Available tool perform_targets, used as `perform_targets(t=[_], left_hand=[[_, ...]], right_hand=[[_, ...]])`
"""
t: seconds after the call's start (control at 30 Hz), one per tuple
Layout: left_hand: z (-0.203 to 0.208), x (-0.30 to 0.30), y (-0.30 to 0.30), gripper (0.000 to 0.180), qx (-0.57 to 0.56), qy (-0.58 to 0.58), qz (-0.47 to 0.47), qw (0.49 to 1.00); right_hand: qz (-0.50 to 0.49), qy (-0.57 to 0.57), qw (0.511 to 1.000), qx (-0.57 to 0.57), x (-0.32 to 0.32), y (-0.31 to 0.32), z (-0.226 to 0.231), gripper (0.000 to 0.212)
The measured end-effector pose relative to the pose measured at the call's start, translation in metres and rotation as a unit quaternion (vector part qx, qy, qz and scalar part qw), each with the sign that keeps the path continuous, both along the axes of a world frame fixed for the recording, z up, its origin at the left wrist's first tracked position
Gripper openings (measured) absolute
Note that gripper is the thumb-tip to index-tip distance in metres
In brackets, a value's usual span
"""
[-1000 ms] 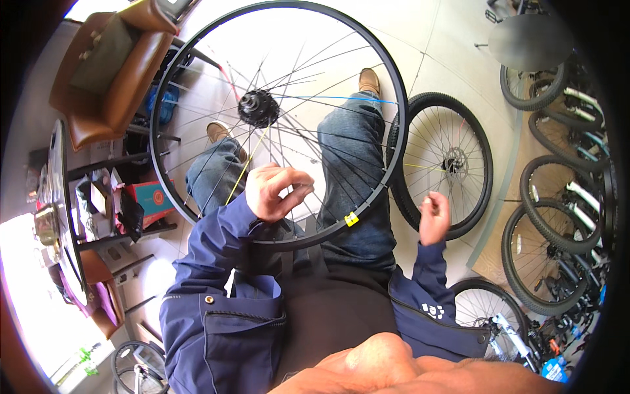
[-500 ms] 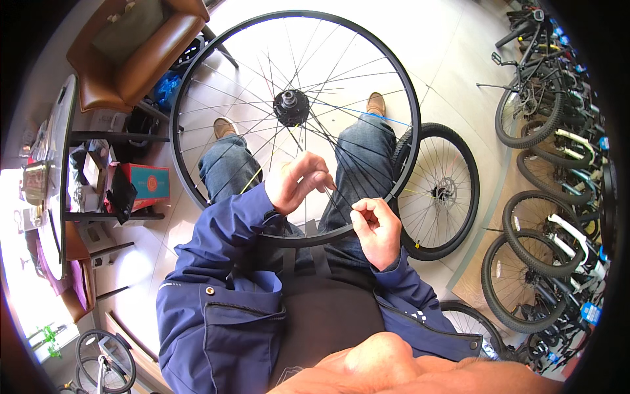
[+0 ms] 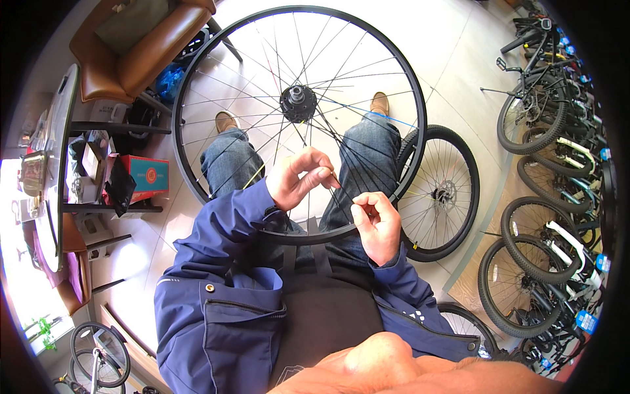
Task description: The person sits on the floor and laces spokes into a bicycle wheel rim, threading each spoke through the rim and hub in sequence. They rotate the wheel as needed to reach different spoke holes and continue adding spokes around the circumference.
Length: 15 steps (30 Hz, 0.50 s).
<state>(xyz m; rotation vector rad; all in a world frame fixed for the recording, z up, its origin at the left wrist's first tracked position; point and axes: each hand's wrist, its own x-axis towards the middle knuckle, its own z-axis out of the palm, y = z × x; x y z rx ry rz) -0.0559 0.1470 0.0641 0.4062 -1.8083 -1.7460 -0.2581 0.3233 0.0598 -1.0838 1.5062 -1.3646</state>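
Observation:
A bare bicycle wheel with a black rim [image 3: 177, 121] lies across my lap, without a tyre. Its black hub [image 3: 298, 105] faces up, and thin black spokes run from it, some crossing loosely toward the near side. One yellow spoke [image 3: 254, 175] and a blue one [image 3: 394, 118] stand out. Above the near half of the wheel, my left hand [image 3: 302, 178] is closed, thumb and fingertips pinching a dark spoke. My right hand [image 3: 378, 226] is at the near right of the rim, thumb against curled fingers; whatever is in that pinch is too small to make out.
A tyred wheel [image 3: 441, 253] with a disc rotor leans just right of my leg. Many bicycles [image 3: 528, 111] line the right side. At left are a brown chair [image 3: 141, 62], a table [image 3: 56, 177] and a red and teal box [image 3: 147, 176]. My feet are on the tiled floor.
My view has shifted slightly. The left hand's fingertips have moved a little right and closer to the right hand, which has barely moved. The wheel stays on my lap.

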Motion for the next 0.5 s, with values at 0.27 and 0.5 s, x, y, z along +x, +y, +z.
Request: perform_targets(t=[0.27, 0.5], left_hand=[[0.005, 0.002, 0.000, 0.018, -0.001, 0.004, 0.000, 1.000], [0.004, 0.009, 0.001, 0.015, -0.011, -0.028, 0.008, 1.000]], right_hand=[[0.014, 0.046, 0.999, 0.017, -0.001, 0.000, 0.006, 0.012], [-0.020, 0.102, 0.994, -0.043, 0.009, -0.001, 0.007, 0.008]])
